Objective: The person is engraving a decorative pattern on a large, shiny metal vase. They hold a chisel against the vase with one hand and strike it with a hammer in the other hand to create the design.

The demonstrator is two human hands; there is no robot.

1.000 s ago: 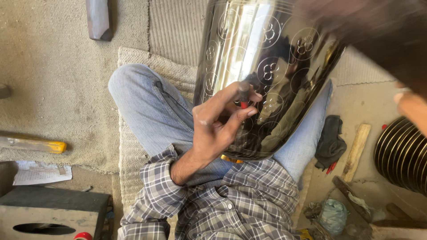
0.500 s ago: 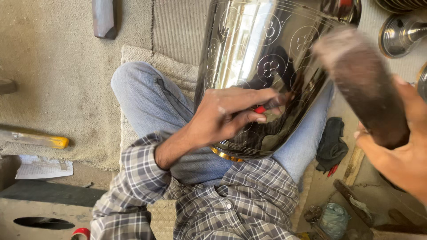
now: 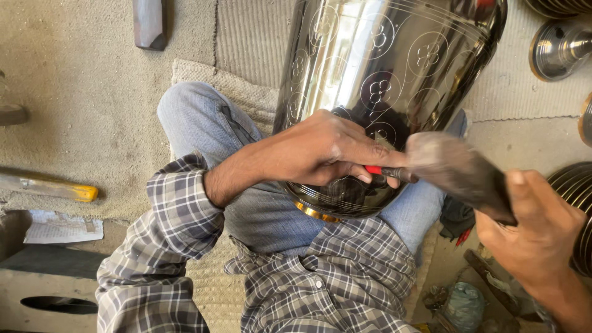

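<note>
A large shiny metal pot, engraved with circles and flower shapes, lies across my lap over my jeans. My left hand is shut on a small punch tool with a red band, its tip set against the pot's lower side. My right hand grips the handle of a dark wooden mallet. The mallet's head sits right at the end of the punch tool.
A yellow-tipped tool and paper sheets lie on the mat at left, a wooden box below them. A dark metal block lies at top. Metal vessels stand at right, with rags and tools beneath.
The mallet came down from the upper right to the punch tool's end. My left hand shifted right along the pot with the tool. The view dipped slightly.
</note>
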